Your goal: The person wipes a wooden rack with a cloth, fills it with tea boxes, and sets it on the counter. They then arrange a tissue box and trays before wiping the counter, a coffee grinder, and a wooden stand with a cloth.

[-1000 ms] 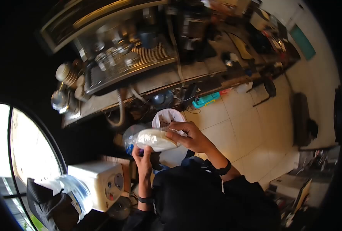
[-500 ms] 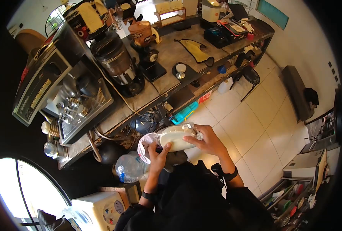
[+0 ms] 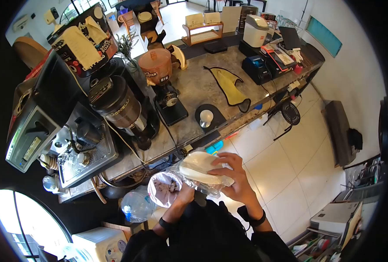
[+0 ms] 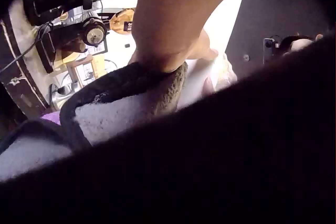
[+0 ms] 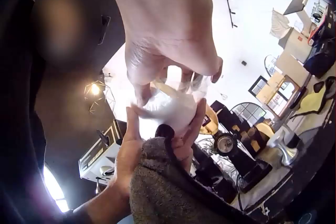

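Note:
Both hands hold a clear plastic packet (image 3: 199, 168) of stacked white discs just in front of the counter's edge. My right hand (image 3: 225, 171) grips it from the top and right, fingers curled over the plastic. My left hand (image 3: 186, 190) cups it from below. In the right wrist view the left hand (image 5: 157, 129) has its thumb and fingers on either side of the packet (image 5: 170, 109), and a grey cloth (image 5: 168, 187) lies against its palm. The left wrist view shows the same cloth (image 4: 126, 106) and a strip of the white packet (image 4: 198, 77).
A bin with a white liner (image 3: 163, 188) stands on the floor under the hands, a large water bottle (image 3: 135, 205) beside it. The grey counter (image 3: 194, 91) carries an espresso machine (image 3: 50, 131), grinders (image 3: 120, 109), a tamper (image 3: 206, 116) and a yellow cloth (image 3: 231, 83). Tiled floor (image 3: 285, 161) lies to the right.
Both hands have kept hold of the packet and carried it up beside the counter's edge. The head view has lifted from the floor to the countertop.

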A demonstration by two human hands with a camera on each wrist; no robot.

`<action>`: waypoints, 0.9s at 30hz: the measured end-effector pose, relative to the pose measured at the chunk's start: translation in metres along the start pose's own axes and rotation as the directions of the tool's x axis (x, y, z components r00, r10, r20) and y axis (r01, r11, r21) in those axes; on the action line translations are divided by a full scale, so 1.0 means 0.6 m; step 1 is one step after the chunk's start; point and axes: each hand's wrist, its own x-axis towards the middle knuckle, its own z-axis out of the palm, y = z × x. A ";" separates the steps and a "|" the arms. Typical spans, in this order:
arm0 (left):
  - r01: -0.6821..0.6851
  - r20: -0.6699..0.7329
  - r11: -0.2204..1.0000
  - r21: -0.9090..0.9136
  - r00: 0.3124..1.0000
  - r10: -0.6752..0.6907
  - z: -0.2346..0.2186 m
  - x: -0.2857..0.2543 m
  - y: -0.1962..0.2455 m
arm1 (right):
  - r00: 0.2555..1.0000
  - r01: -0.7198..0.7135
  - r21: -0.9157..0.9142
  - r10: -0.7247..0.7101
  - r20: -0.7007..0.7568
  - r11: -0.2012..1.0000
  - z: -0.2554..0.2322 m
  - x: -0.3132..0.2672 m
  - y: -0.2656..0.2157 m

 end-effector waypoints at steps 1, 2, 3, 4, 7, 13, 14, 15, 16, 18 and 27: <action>-0.037 0.038 0.999 0.000 0.999 0.037 0.007 0.028 0.014 | 1.000 -0.004 -0.011 0.005 0.009 1.000 -0.007 0.016 0.011; -0.075 0.082 0.997 -0.007 0.994 0.075 0.016 0.054 0.024 | 1.000 -0.015 -0.012 0.016 0.024 1.000 -0.017 0.033 0.017; -0.122 0.136 0.993 -0.012 0.983 0.122 0.025 0.077 0.036 | 0.998 -0.027 0.005 0.027 0.052 1.000 -0.029 0.053 0.019; -0.164 0.194 0.986 -0.020 0.967 0.165 0.034 0.098 0.048 | 0.996 -0.045 0.020 0.043 0.076 0.999 -0.040 0.070 0.022; -0.231 0.314 0.970 -0.079 0.917 0.245 0.057 0.136 0.069 | 0.993 -0.113 0.003 0.113 0.039 0.994 -0.056 0.102 0.038; -0.340 0.377 0.932 -0.130 0.852 0.363 0.126 0.166 0.151 | 0.993 -0.114 0.153 0.117 -0.012 0.982 -0.069 0.133 0.066; -0.372 0.353 0.919 -0.129 0.849 0.393 0.143 0.168 0.165 | 0.994 -0.089 0.155 0.099 -0.053 0.984 -0.071 0.143 0.066; -0.376 0.341 0.918 -0.125 0.853 0.396 0.148 0.174 0.167 | 0.994 -0.089 0.164 0.097 -0.044 0.982 -0.069 0.147 0.076; -0.378 0.266 0.920 -0.105 0.880 0.393 0.151 0.180 0.169 | 0.981 -0.136 0.237 0.165 -0.104 0.962 -0.063 0.150 0.090; -0.401 0.132 0.913 -0.070 0.904 0.407 0.161 0.192 0.172 | 0.963 -0.174 0.327 0.230 -0.142 0.929 -0.058 0.163 0.107; -0.551 -0.084 0.834 0.034 0.830 0.552 0.192 0.266 0.164 | 0.981 -0.087 0.725 0.184 -0.056 0.683 -0.096 0.255 0.189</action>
